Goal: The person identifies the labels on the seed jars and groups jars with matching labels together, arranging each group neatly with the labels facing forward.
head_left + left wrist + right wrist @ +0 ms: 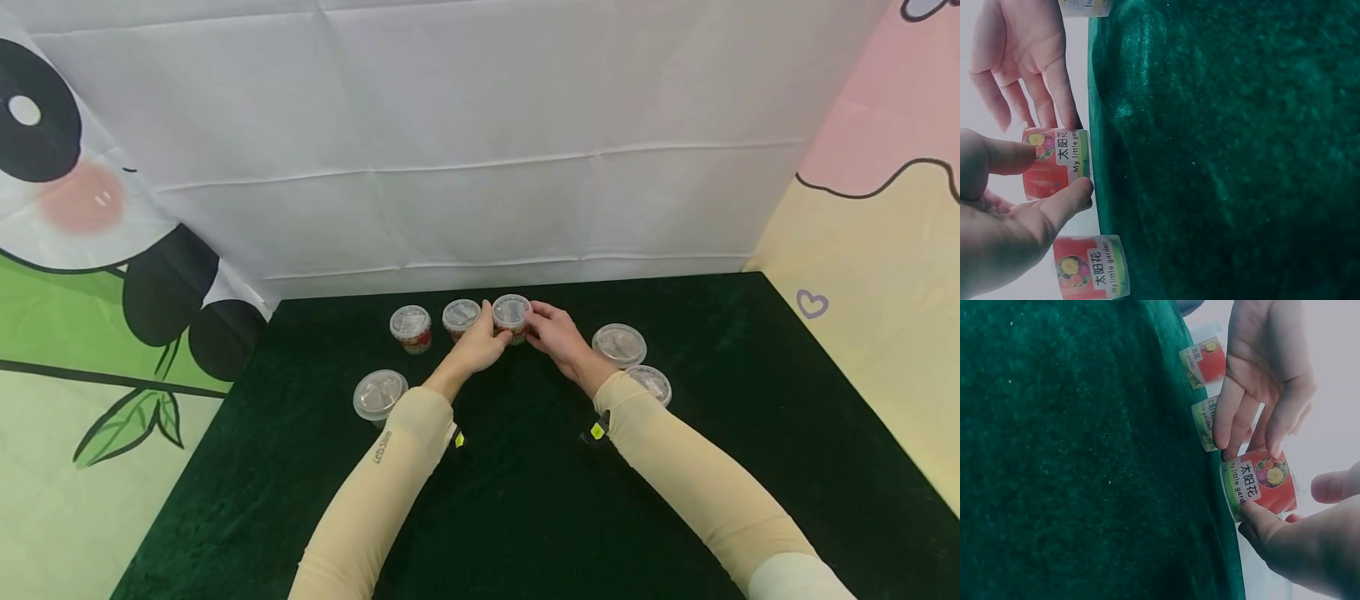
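A small lidded cup (512, 312) stands at the table's back edge between my hands. Its red and green label, with a flower picture and "My little garden", faces front in the left wrist view (1054, 165). My left hand (478, 345) holds it on the left side, thumb toward the front. From the right, the thumb and fingers of my right hand (562, 340) hold the same cup. Just left of it is a matching cup (461, 315), partly hidden behind my left hand. Another matching cup (411, 328) stands farther left.
A wider clear-lidded tub (379, 393) sits by my left forearm, partly covered by the sleeve. Two more clear-lidded containers (619, 343) are beside my right wrist, the nearer one partly hidden. Dark green cloth (525, 500) covers the table, and a white curtain (480, 200) hangs behind.
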`<action>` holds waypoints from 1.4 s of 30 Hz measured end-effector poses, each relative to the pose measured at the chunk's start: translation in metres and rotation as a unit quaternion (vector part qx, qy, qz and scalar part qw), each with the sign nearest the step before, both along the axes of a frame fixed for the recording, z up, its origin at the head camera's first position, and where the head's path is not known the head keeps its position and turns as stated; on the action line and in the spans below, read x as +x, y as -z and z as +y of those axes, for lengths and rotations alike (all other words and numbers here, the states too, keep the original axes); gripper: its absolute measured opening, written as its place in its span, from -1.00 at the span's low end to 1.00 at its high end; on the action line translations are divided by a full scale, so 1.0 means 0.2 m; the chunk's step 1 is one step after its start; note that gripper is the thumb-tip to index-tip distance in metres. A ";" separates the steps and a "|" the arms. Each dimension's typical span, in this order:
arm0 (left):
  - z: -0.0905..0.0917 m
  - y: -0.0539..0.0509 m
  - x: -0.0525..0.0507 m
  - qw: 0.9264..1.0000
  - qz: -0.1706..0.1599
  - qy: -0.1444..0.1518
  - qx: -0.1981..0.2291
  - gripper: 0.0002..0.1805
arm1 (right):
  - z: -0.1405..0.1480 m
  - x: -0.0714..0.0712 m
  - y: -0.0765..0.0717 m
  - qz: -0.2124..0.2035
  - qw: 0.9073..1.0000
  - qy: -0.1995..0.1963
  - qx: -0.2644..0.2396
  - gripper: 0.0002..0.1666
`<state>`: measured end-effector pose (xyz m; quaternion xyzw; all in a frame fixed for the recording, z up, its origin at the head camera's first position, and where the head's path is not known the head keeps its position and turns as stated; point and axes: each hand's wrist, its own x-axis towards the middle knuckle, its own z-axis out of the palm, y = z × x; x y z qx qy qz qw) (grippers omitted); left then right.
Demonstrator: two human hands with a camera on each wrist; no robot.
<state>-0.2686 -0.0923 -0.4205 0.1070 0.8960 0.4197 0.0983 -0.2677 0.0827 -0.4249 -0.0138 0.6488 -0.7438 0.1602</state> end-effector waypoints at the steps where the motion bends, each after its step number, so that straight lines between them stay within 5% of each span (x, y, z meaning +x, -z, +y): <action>1: 0.00 0.00 0.00 1.000 -0.001 -0.001 0.001 -0.13 | 0.00 0.00 0.01 -0.001 1.000 0.001 0.000 -0.42; 9: 0.00 0.04 -0.02 1.000 0.005 0.001 0.010 -0.08 | -0.03 -0.04 0.06 -0.003 1.000 0.018 -0.010 -0.40; 21: 0.00 0.05 -0.02 0.999 -0.036 0.004 -0.007 -0.06 | -0.06 -0.05 0.12 -0.008 0.999 0.035 0.011 -0.37; 42: 0.00 0.07 -0.02 0.999 -0.037 -0.006 -0.030 -0.09 | -0.10 -0.02 0.14 -0.011 0.998 0.053 -0.014 -0.37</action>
